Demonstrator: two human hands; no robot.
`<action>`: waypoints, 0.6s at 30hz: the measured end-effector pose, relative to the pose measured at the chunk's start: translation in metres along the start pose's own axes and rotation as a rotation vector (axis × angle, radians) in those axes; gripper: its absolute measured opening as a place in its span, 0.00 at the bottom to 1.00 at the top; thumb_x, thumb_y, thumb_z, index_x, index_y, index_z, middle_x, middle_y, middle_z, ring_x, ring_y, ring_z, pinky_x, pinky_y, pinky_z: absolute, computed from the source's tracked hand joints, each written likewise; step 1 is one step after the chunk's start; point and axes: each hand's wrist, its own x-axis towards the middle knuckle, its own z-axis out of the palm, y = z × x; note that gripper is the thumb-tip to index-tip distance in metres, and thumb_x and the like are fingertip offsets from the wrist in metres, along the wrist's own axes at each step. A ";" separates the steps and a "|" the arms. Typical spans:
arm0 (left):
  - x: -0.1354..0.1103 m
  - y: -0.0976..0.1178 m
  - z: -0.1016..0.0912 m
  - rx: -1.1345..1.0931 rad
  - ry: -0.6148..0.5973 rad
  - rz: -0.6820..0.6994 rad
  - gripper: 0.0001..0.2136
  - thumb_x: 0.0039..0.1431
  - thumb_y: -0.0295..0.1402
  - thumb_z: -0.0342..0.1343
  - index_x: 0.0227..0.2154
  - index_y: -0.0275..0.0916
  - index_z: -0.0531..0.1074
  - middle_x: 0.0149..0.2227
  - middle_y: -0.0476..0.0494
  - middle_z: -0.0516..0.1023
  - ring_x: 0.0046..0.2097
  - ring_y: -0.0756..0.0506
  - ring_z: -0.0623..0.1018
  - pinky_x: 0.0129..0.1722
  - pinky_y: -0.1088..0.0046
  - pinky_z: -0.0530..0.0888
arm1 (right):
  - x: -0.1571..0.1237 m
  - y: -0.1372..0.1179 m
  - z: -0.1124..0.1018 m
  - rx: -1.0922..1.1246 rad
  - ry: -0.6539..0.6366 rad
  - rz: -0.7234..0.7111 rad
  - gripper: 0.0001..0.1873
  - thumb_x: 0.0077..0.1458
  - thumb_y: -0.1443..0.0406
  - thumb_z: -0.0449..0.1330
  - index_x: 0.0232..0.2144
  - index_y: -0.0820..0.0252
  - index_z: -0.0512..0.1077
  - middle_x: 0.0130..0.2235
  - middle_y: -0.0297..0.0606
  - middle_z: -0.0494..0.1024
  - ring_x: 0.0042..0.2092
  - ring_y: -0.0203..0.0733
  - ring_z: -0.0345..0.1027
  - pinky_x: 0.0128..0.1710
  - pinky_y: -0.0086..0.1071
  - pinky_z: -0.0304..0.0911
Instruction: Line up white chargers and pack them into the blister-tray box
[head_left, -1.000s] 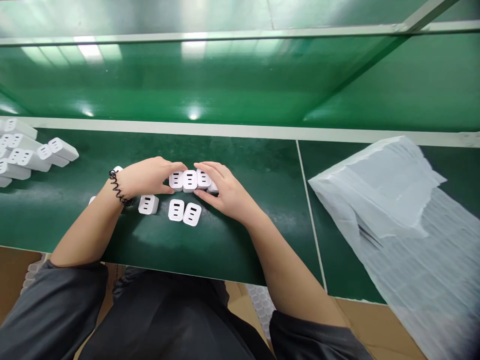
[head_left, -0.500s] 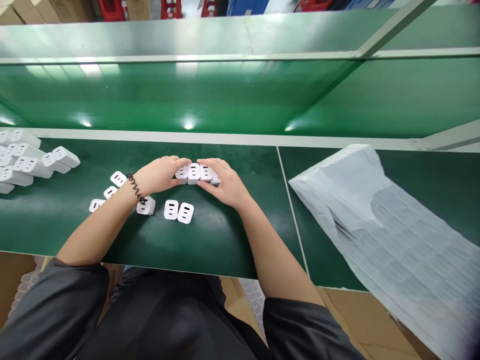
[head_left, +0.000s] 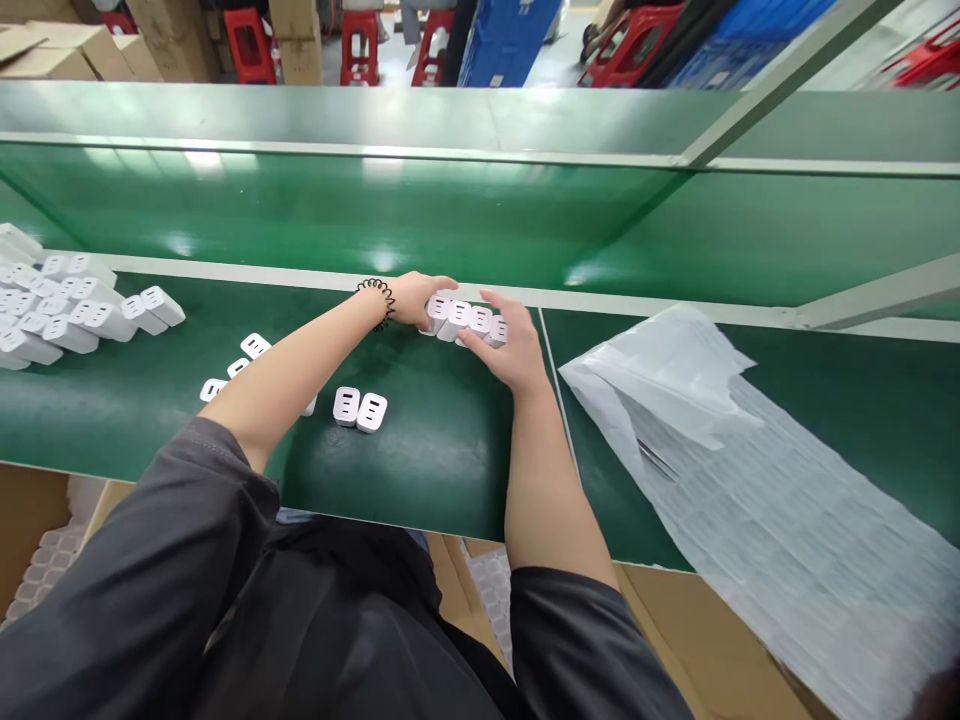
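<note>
Near the back edge of the green bench, a short row of white USB chargers (head_left: 458, 320) stands side by side, port faces up. My left hand (head_left: 417, 299), with a black coiled band at the wrist, grips the row's left end between thumb and fingers. Around its right end my right hand (head_left: 519, 343) is curved, thumb in front and fingers behind. Closer to me, a pair of white chargers (head_left: 359, 410) stands on the bench. Several more chargers (head_left: 256, 345) lie beside my left forearm, which partly hides them.
A large group of white chargers (head_left: 56, 305) is at the far left. To the right, a translucent white plastic sheet (head_left: 787, 490) hangs over the bench's front edge, with tweezers (head_left: 657, 460) on it. A metal frame post (head_left: 787, 85) rises at the right.
Both hands have moved right and toward the back of the bench, and the row of chargers has moved with them. The camera view has shifted, showing more of the background.
</note>
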 end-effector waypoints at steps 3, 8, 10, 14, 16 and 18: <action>-0.034 -0.013 -0.009 -0.061 0.106 0.000 0.41 0.54 0.34 0.63 0.68 0.35 0.52 0.62 0.33 0.68 0.56 0.40 0.75 0.57 0.67 0.70 | 0.002 -0.024 -0.006 -0.095 0.139 -0.095 0.24 0.58 0.54 0.61 0.55 0.53 0.69 0.55 0.47 0.75 0.58 0.58 0.66 0.59 0.60 0.61; -0.142 -0.051 -0.011 -0.145 0.309 -0.015 0.29 0.62 0.45 0.55 0.63 0.39 0.63 0.58 0.39 0.73 0.55 0.41 0.76 0.56 0.62 0.72 | -0.007 -0.091 -0.004 0.068 -0.056 -0.272 0.19 0.62 0.55 0.58 0.53 0.51 0.69 0.48 0.41 0.78 0.50 0.50 0.73 0.50 0.48 0.70; -0.189 -0.067 -0.001 -0.150 0.379 -0.088 0.27 0.63 0.49 0.52 0.61 0.41 0.66 0.58 0.40 0.74 0.57 0.40 0.74 0.57 0.61 0.72 | -0.014 -0.116 0.004 0.138 -0.330 -0.376 0.24 0.60 0.51 0.60 0.55 0.53 0.67 0.50 0.41 0.78 0.50 0.49 0.73 0.49 0.45 0.71; -0.260 -0.093 0.028 -0.104 0.455 -0.218 0.28 0.63 0.53 0.53 0.60 0.43 0.66 0.61 0.40 0.71 0.61 0.38 0.71 0.59 0.56 0.72 | -0.028 -0.142 0.025 0.060 -0.598 -0.453 0.37 0.54 0.44 0.63 0.58 0.59 0.65 0.53 0.47 0.76 0.50 0.54 0.72 0.47 0.47 0.71; -0.279 -0.099 0.042 -0.068 0.504 -0.208 0.28 0.62 0.53 0.54 0.61 0.44 0.65 0.62 0.40 0.69 0.62 0.37 0.69 0.62 0.53 0.69 | -0.034 -0.144 0.035 0.026 -0.621 -0.459 0.38 0.54 0.43 0.63 0.58 0.60 0.65 0.52 0.48 0.77 0.49 0.54 0.73 0.44 0.46 0.72; -0.289 -0.097 0.058 -0.011 0.623 -0.152 0.27 0.61 0.51 0.57 0.60 0.46 0.66 0.61 0.41 0.69 0.64 0.36 0.67 0.64 0.50 0.66 | -0.038 -0.144 0.045 0.010 -0.605 -0.468 0.35 0.56 0.45 0.63 0.56 0.61 0.66 0.50 0.48 0.78 0.47 0.53 0.74 0.41 0.44 0.72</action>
